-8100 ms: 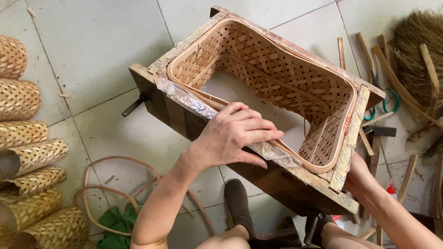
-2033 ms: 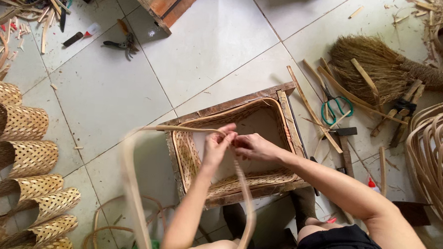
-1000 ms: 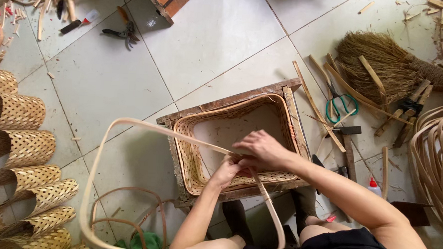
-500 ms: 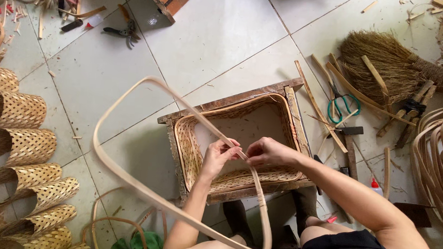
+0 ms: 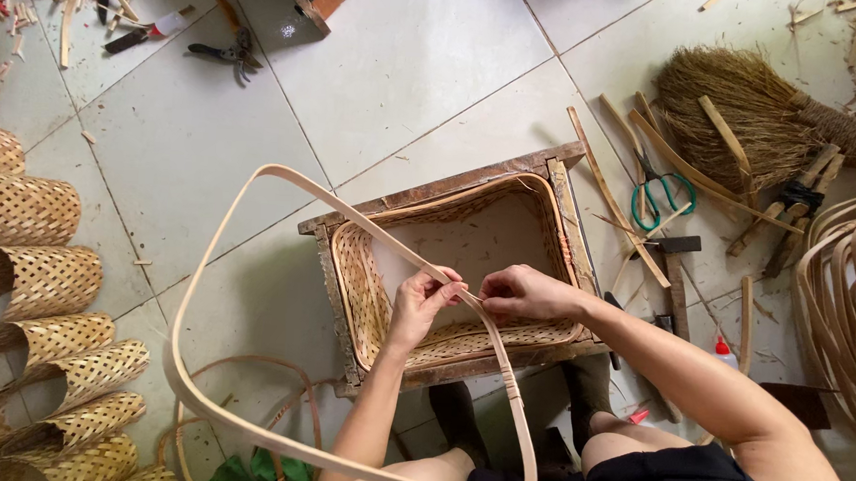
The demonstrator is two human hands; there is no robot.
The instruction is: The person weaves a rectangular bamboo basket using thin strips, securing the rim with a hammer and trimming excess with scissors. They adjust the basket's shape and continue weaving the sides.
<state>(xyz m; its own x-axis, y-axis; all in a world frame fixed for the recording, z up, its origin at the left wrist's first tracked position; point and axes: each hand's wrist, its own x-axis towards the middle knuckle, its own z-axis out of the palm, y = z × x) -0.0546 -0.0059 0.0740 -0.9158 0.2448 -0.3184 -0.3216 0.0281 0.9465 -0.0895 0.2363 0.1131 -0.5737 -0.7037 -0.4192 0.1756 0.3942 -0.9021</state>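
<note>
Head view, looking straight down: both hands meet at the near rim of a woven basket that sits inside a wooden frame mould on the tiled floor. The left hand is pinched narrow on a long pale bamboo strip, bent into a big rounded loop that swings out to 9 o'clock and back past the person's knee at 6 o'clock. The right hand is closed on the same strip just beside the left, fingertips nearly touching, right over the basket's inner edge.

As I judge it, the chief risk is the loop itself: it is sprung, and if either pinch slackens the strip could whip out of the mould or kink at its sharper bend near 11 o'clock. Forcing the end down against the frame's hard edge could also split it.

Open room lies at 12 o'clock, where the tiles are bare. At 9 o'clock a stack of woven sleeves stands close to the loop's outer sweep. At 3 o'clock the floor is crowded: green-handled scissors, a hammer, loose slats, a grass broom and a bundle of bent hoops. Pliers lie well apart at 11 o'clock.
</note>
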